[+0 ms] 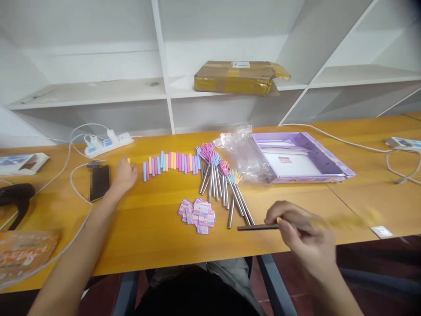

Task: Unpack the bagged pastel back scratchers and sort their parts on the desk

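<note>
Dark metal is seen in the shaft of the back scratcher (pixel 258 227), which is held over the tabletop (pixel 154 239), right of centre and close to the front edge. Its bare end is pointed left; its yellow far end, toward the right, is blurred. The shaft is gripped between the thumb and curled fingers of the right hand (pixel 305 237). The left hand (pixel 124 175) is well apart from the right, placed over the left part of the tabletop; its fingers are closed, and a small yellow piece (pixel 128 161) is pinched at the fingertips.

Between the hands, a row of coloured sticks (pixel 173 162) is laid out side by side in pink, purple, blue and yellow. Against its right end, a pile of hand-headed rods (pixel 215 175) is fanned out, shafts toward the front edge. Nearer that edge, pink and purple cards (pixel 197 215) are heaped, overlapping.

Toward the back edge, a clear plastic bag (pixel 246 156) is left beside a purple tray (pixel 309 179). A white square (pixel 381 231) is noted at the front edge, far right. A phone (pixel 100 186) is placed just left of the left hand; a power strip (pixel 110 144) is set near the back edge. Behind, a taped carton (pixel 233 81) is carried on a white shelf (pixel 112 92).
</note>
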Tool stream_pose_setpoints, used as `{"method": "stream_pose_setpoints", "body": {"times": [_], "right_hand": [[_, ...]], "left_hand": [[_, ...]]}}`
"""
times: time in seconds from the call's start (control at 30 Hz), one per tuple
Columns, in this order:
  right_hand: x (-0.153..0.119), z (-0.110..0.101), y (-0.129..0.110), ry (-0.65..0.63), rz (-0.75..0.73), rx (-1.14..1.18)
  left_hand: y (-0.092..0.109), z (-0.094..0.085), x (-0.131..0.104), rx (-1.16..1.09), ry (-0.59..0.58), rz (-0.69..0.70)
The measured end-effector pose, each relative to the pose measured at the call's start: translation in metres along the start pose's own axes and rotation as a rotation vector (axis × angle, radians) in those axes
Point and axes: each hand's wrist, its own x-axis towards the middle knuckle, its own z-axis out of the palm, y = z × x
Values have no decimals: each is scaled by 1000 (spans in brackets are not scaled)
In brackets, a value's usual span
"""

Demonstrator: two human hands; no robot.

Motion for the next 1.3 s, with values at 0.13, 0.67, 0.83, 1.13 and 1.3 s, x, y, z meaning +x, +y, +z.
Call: {"method": "stream_pose_setpoints", "body": {"times": [0.13, 0.67, 0.83, 1.13, 1.3], "right_hand": [[59, 48, 32, 71, 24, -421], [106, 122, 117, -360, 145, -858], [102, 117, 118, -316, 95, -716], [111, 86, 128, 114, 102, -375], [117, 72, 137, 329, 108, -371]], "left_hand": [[2, 35, 5, -28, -17, -70], [-4, 64, -16, -23, -6, 37], [-5, 64, -17, -35, -30, 14], [-17, 48, -13, -16, -57, 53], [-33, 28, -22, 13, -112, 55]]}}
